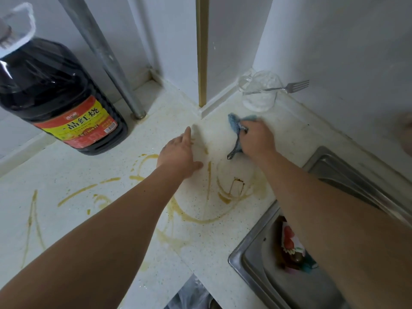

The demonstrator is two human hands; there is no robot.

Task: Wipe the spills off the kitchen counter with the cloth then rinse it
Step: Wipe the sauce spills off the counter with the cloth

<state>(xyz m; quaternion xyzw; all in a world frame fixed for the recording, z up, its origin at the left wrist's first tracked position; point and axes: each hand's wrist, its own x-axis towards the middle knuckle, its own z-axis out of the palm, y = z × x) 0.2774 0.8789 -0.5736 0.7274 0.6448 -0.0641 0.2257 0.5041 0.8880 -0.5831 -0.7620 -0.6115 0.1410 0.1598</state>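
Observation:
A small blue cloth with a checked trim lies bunched on the white speckled counter, close to the wall corner. My right hand is shut on the cloth and presses it down on the counter. My left hand rests flat on the counter just left of it, fingers spread, holding nothing. Brown spills run in streaks and loops across the counter from the left edge to just below both hands, with a darker patch near the sink.
A large dark soy sauce bottle stands at the back left beside a metal pipe. A clear glass with a fork sits by the right wall. The steel sink at the lower right holds some items.

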